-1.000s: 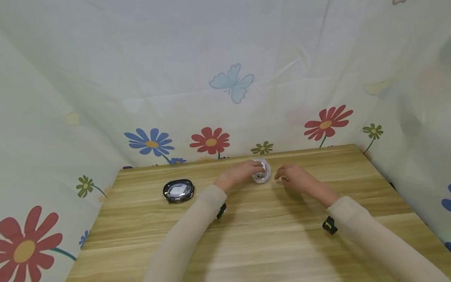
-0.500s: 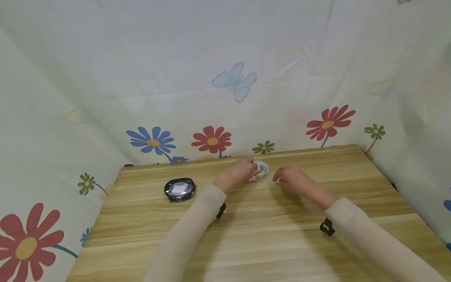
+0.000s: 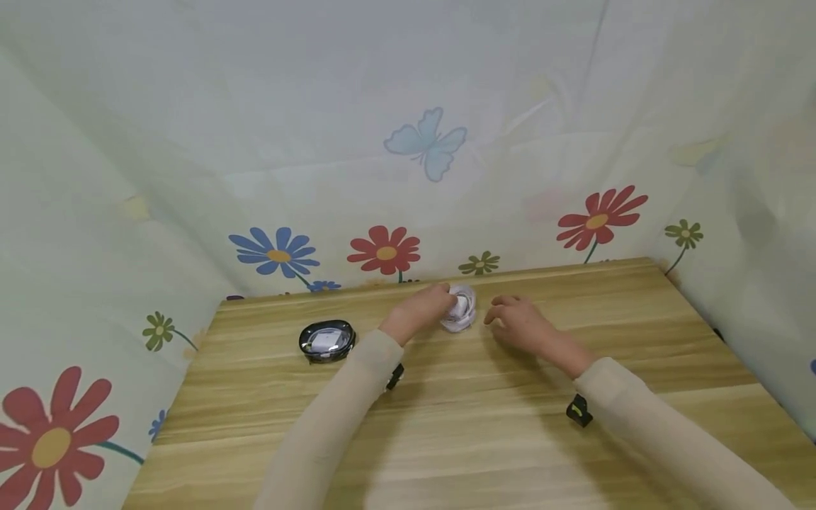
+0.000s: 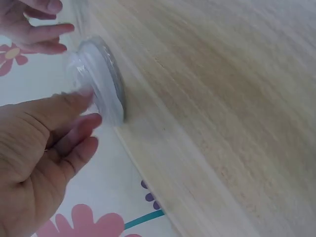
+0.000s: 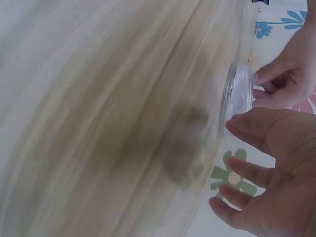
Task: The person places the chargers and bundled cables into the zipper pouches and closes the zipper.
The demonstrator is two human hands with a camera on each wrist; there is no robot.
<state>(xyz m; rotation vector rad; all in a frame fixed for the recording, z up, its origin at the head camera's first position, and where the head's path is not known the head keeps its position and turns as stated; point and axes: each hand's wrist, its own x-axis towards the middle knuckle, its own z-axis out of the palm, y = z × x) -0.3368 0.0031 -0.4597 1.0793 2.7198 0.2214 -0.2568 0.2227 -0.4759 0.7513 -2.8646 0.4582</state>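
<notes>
A white coiled cable in what looks like clear wrapping lies near the table's back edge. My left hand pinches its left side with thumb and curled fingers. In the left wrist view the thumb reaches the face of the white coil, though motion blurs the tip. Just right of the coil hovers my right hand, its fingers loosely bent and apart, holding nothing. The right wrist view has the right hand in front, its thumb overlapping the coil's near end, so contact is unclear.
A black-rimmed oval case with a clear top stands left of the left forearm; a cable and a white piece show inside. The wood-grain table ends at a flower-printed cloth wall behind and at both sides.
The white coil has shifted slightly left and turned with the left hand, which pulled back from its middle to its left side. The right hand has followed a little leftward.
</notes>
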